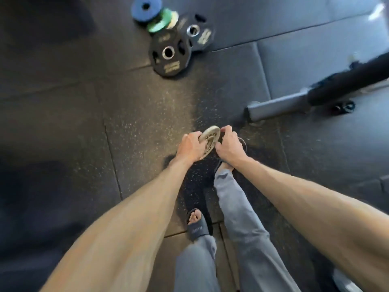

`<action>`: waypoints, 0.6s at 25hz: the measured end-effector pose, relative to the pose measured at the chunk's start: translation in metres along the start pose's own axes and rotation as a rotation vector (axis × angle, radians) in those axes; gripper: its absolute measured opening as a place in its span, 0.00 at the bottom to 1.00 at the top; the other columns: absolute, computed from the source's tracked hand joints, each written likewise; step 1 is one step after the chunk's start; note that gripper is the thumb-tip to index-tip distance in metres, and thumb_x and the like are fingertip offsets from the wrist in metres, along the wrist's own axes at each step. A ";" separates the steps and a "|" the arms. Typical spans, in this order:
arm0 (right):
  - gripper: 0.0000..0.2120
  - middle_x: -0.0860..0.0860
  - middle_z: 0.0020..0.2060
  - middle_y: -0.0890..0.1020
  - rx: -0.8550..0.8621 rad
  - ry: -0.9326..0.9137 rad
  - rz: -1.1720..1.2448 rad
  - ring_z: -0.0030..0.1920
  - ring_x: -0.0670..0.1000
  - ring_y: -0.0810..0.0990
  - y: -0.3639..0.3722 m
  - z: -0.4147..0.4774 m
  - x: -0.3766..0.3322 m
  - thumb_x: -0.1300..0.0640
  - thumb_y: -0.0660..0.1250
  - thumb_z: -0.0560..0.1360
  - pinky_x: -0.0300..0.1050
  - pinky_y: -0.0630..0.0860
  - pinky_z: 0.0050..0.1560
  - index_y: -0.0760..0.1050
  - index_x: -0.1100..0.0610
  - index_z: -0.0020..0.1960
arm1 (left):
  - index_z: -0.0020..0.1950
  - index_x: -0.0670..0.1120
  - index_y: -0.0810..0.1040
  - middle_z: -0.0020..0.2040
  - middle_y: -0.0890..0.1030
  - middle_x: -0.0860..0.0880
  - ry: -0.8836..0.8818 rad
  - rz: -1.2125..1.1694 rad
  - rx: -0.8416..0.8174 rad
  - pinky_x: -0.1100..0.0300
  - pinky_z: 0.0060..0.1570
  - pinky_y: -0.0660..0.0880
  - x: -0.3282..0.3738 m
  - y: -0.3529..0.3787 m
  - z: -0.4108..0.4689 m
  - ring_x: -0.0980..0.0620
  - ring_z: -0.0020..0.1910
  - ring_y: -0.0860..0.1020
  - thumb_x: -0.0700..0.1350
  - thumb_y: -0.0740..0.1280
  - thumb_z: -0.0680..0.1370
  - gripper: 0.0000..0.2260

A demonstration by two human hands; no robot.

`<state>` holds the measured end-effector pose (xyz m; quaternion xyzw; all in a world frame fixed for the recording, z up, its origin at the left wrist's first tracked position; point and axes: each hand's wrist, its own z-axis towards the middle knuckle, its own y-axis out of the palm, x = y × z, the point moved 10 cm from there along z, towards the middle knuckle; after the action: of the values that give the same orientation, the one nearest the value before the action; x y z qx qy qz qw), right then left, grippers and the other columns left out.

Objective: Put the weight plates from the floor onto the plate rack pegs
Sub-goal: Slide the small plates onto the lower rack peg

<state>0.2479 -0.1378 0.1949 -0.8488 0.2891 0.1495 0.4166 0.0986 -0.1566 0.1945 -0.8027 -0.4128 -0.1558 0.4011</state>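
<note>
A small grey weight plate [210, 140] is held tilted above the floor between both hands. My left hand [189, 147] grips its left edge, and my right hand [228, 144] curls round its right edge. Farther ahead on the rubber floor lie two black plates, one nearer [169, 54] and one behind it [199, 31]. Beside them sit a green plate [160, 22] and a blue plate [145, 8]. No rack pegs are in view.
A grey steel base bar [275, 106] of some gym equipment lies on the floor at right, with a black padded bar [347, 83] above it. My legs in grey trousers and dark slides [196, 225] stand below the hands.
</note>
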 end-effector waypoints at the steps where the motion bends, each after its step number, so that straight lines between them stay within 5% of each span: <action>1: 0.20 0.61 0.60 0.75 0.057 0.009 0.066 0.59 0.62 0.75 -0.032 -0.026 0.007 0.60 0.62 0.77 0.54 0.71 0.62 0.64 0.56 0.68 | 0.41 0.47 0.76 0.45 0.82 0.39 0.079 0.016 -0.019 0.55 0.42 0.71 0.039 -0.004 -0.021 0.40 0.47 0.79 0.46 0.66 0.78 0.07; 6: 0.13 0.59 0.49 0.83 0.217 0.230 0.662 0.44 0.55 0.82 -0.167 -0.159 0.098 0.59 0.66 0.79 0.59 0.79 0.50 0.66 0.52 0.60 | 0.50 0.42 0.83 0.47 0.81 0.39 0.433 0.178 -0.198 0.53 0.50 0.72 0.233 0.036 -0.122 0.41 0.49 0.77 0.43 0.67 0.78 0.07; 10: 0.09 0.60 0.45 0.81 0.367 0.441 1.128 0.35 0.54 0.83 -0.244 -0.261 0.186 0.53 0.62 0.83 0.55 0.81 0.43 0.69 0.57 0.57 | 0.43 0.38 0.80 0.40 0.81 0.39 0.563 0.260 -0.440 0.52 0.40 0.72 0.365 0.122 -0.206 0.50 0.38 0.74 0.43 0.65 0.79 0.10; 15: 0.12 0.64 0.51 0.82 0.636 0.494 1.584 0.47 0.67 0.84 -0.326 -0.348 0.273 0.51 0.59 0.83 0.65 0.82 0.45 0.71 0.59 0.57 | 0.38 0.40 0.78 0.32 0.73 0.50 0.700 0.346 -0.631 0.58 0.33 0.65 0.505 0.235 -0.302 0.54 0.31 0.68 0.50 0.65 0.81 0.16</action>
<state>0.6688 -0.3552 0.4737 -0.2518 0.9010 0.1189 0.3326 0.6165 -0.1979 0.5575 -0.8413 -0.0469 -0.4642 0.2730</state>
